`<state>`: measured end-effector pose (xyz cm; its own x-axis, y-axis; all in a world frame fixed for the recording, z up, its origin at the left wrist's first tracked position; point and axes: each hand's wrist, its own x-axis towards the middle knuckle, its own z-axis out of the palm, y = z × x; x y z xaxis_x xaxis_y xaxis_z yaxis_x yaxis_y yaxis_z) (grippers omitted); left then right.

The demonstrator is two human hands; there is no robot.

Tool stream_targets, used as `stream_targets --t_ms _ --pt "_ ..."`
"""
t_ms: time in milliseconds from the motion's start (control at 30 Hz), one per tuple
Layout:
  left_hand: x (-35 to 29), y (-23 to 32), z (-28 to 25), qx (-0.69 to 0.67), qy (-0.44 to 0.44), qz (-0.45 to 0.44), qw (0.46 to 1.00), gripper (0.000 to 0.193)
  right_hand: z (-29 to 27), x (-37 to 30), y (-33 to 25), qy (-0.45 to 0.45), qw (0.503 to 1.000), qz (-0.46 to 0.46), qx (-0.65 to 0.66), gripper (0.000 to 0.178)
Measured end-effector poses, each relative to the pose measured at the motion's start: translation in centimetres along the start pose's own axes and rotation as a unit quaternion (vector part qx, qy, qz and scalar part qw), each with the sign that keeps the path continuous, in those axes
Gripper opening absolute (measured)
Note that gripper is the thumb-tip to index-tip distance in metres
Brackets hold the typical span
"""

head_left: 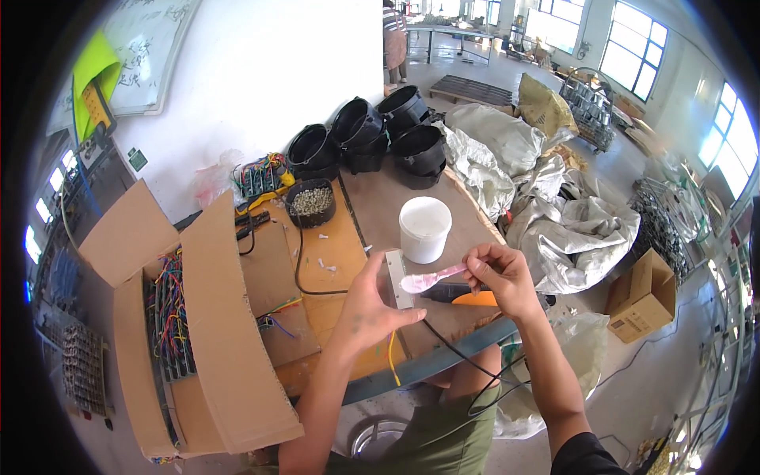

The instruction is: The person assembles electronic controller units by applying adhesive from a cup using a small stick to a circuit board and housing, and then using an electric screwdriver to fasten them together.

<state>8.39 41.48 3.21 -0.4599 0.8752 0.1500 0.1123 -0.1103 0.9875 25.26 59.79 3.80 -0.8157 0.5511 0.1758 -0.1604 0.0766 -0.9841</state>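
In my left hand [368, 309] is a narrow, light-coloured rectangular housing [397, 267], held between thumb and fingers. My right hand [500, 275] pinches the handle of a pinkish spatula [450, 272] whose broad end carries white paste. That end lies across the front of the housing; whether they touch I cannot tell. Just beyond stands a white plastic tub [425, 229], its contents hidden from this angle. A black cable [455, 346] runs from near the housing down past my leg. An orange object [475, 298] lies partly hidden below my right hand.
An open cardboard box [237, 332] of wired parts stands left. Further back are a black tub of small pieces [310, 203], a colourful wire bundle [261, 176] and several black buckets [359, 123]. Pale sacks [582, 237] and a small carton [643, 297] sit right. A person [395, 43] stands far off.
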Motion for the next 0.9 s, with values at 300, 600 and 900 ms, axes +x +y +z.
stream_targets --t_ms 300,600,900 --pt "-3.3 1.3 -0.7 0.031 -0.031 -0.015 0.999 0.086 1.3 -2.0 -0.3 -0.037 0.998 -0.017 -0.036 0.013" --pt "-4.8 2.1 -1.1 0.054 -0.029 -0.008 0.998 0.084 1.9 -0.2 -1.2 -0.040 0.997 -0.052 -0.040 0.013" --pt "-6.0 1.1 -1.5 0.019 0.013 0.019 1.000 0.087 4.3 -4.0 -1.3 -0.027 0.998 0.002 -0.048 0.010"
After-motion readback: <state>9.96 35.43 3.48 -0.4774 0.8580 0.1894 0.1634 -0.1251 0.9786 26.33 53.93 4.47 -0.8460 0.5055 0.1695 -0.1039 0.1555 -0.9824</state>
